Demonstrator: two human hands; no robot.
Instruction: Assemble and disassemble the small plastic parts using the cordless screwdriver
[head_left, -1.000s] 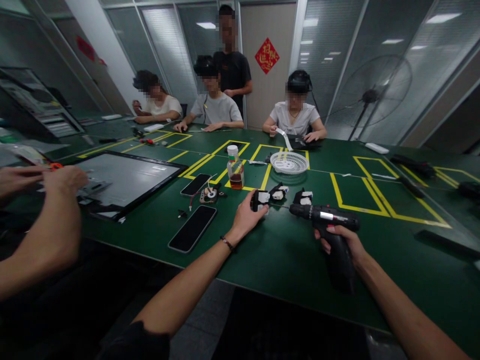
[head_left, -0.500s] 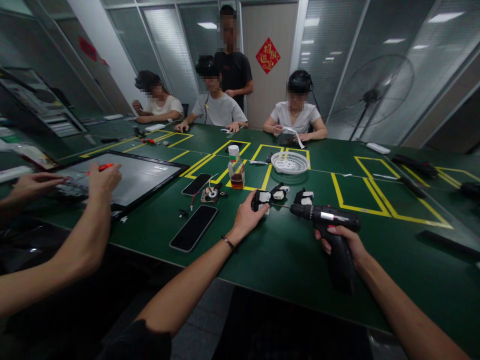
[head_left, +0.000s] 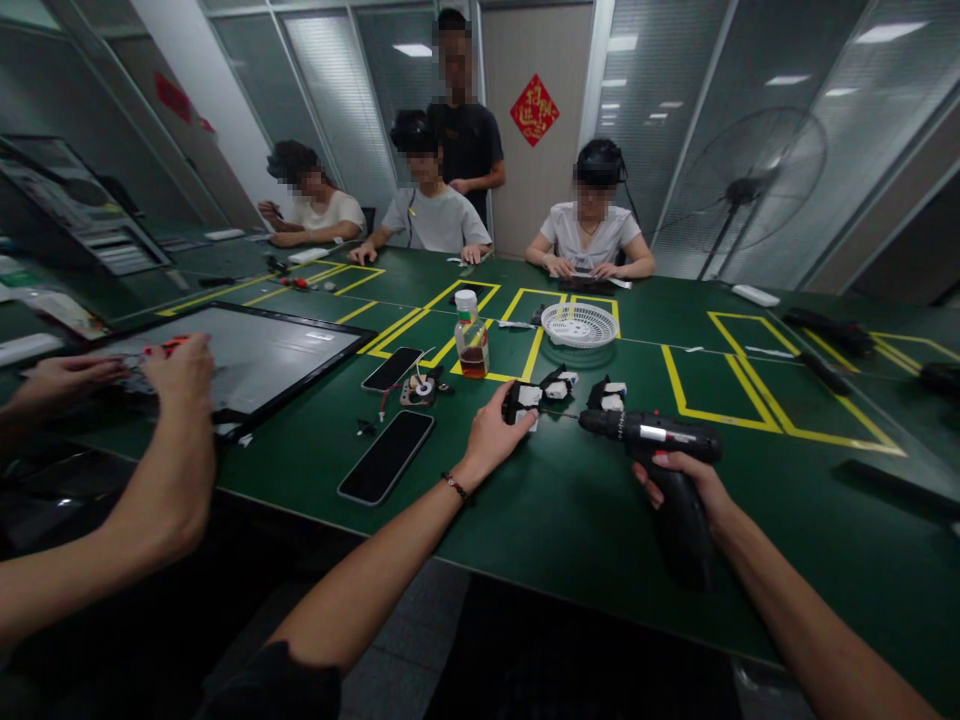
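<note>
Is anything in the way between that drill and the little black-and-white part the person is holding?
Nothing clearly visible blocks it. The drill, in the right hand, points its bit toward the part in the left hand. The left thumb is close to the bit's tip; whether it crosses the line is too small to tell.

Green table (head_left: 570, 510), yellow tape (head_left: 727, 420), two phones (head_left: 386, 458), bottle (head_left: 472, 336), white basket (head_left: 578, 326), black-framed panel (head_left: 277, 350), black-and-white parts (head_left: 556, 391)
</note>
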